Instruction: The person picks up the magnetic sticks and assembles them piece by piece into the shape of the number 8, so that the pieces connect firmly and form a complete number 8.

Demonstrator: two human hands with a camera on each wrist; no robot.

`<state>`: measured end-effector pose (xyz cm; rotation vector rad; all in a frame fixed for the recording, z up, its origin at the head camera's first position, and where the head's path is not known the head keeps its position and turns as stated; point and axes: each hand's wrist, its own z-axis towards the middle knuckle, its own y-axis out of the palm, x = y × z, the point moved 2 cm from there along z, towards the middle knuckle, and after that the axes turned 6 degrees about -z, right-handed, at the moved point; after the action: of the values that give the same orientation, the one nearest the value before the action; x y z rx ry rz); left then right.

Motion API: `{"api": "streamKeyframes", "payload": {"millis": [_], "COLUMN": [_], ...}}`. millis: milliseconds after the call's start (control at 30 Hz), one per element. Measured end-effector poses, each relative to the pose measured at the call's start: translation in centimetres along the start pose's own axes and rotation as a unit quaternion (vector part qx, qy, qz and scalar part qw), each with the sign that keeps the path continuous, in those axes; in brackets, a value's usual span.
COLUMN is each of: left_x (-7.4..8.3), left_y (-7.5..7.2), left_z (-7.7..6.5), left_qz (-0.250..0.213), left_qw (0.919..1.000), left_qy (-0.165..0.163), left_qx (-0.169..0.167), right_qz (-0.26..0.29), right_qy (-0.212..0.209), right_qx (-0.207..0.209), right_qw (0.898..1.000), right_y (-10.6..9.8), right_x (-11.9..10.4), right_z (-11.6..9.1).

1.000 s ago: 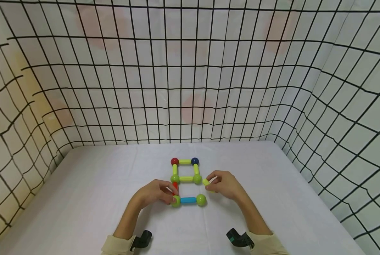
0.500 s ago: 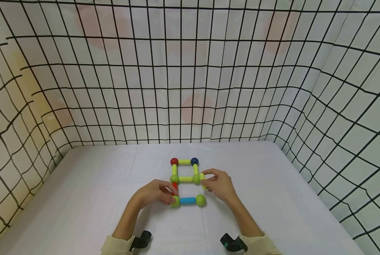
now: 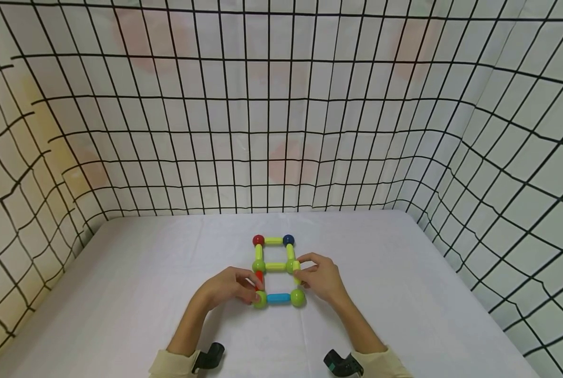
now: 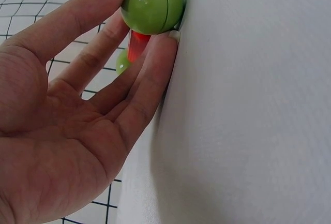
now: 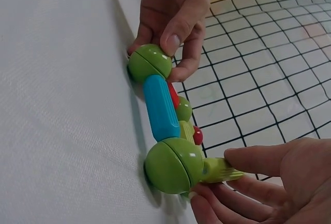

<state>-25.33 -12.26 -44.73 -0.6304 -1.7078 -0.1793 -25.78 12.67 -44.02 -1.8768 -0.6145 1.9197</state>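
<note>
On the white table lies a flat frame of magnetic rods and balls. Yellow-green rods (image 3: 275,266) form its far square, with a red ball (image 3: 258,240) and a dark blue ball (image 3: 288,240) at the back corners. My left hand (image 3: 229,286) grips the near-left green ball (image 4: 152,4), its fingers beside the red rod (image 3: 259,277). A blue rod (image 5: 161,107) joins that ball to the near-right green ball (image 5: 173,166). Between thumb and fingers, my right hand (image 3: 324,278) pinches a yellow-green rod (image 5: 220,168), one end right at the near-right ball, the other overlapping the middle-right ball in the head view.
Black netting (image 3: 281,131) over white sheeting stands behind the table and along both sides. White cloth (image 3: 135,283) covers the tabletop around the frame. Both wrists wear black cameras (image 3: 209,356) beside beige sleeves.
My right hand has moved left with its yellow-green rod, bringing it from beside the frame to the gap between the two right-hand green balls. The left hand stays in place.
</note>
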Motion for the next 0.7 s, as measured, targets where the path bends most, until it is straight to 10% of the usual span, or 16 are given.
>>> {"api": "streamKeyframes", "payload": {"millis": [700], "left_x": [-0.08], "left_y": [0.09], "left_z": [-0.03], "left_qz": [0.006], "left_qw": [1.0000], "left_qy": [-0.006], "left_qx": [0.005], "right_qz": [-0.008], "right_qy": [0.016], "right_qx": [-0.030], "right_qw": [0.999], "right_y": [0.24], "right_x": [-0.06], "right_z": [-0.08]}}
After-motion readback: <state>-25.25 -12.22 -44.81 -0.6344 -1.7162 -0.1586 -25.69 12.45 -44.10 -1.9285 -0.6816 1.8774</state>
